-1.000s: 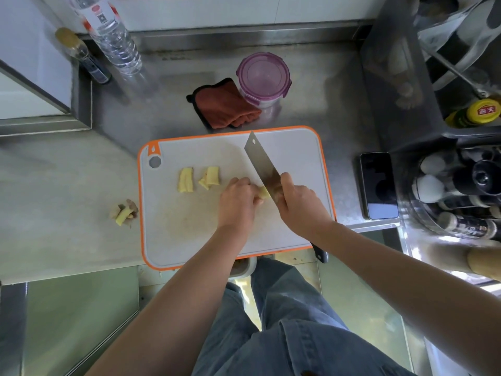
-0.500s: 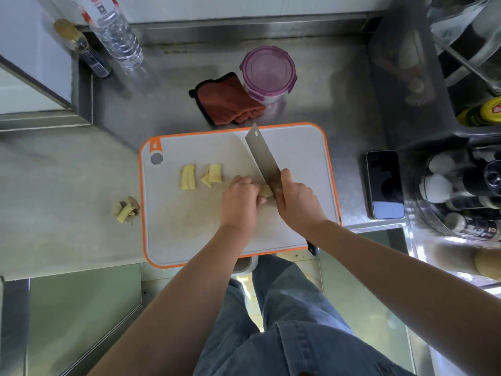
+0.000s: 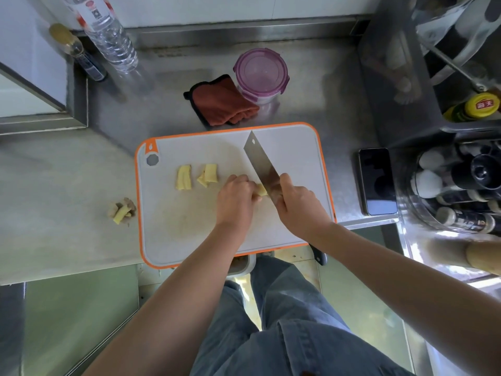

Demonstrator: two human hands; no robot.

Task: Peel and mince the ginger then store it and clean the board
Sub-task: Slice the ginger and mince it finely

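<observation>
Ginger piece point(image 3: 261, 189) lies mid-board, about centre of frame, pinned by the left hand point(image 3: 235, 202) w/ fingers curled over it. Only its yellow end shows, betw. the fingertips and the blade. Right hand point(image 3: 298, 207) is clenched round the cleaver point(image 3: 260, 164) where handle meets blade, thumb lying on the blade's flat side. Blade runs diagonally up toward the board's top edge and sits right against the ginger end; can't tell whether it has bitten in. Dark handle butt pokes out below the board's lower edge.

Cutting board point(image 3: 298, 147), pale grey w/ orange rim, lies on the steel counter point(image 3: 325, 77). Two stacks of ginger slices point(image 3: 184, 177) rest on it left of the hands, near each other but apart. Peel scraps point(image 3: 122, 210) are piled on the counter just off the board's left edge.

Above the board, a folded red cloth point(image 3: 222, 104) touches a clear container w/ purple clip lid point(image 3: 260, 71), lid on. Upper left: water bottle point(image 3: 108, 36) and a small gold-capped bottle point(image 3: 78, 55). Right of the board, a phone point(image 3: 378, 180) lies face up, screen dark. Far right: a bin of condiment bottles point(image 3: 461, 191), and a yellow-capped bottle point(image 3: 479, 107) above it. Blue jeans point(image 3: 284, 321) fill the lower centre.
</observation>
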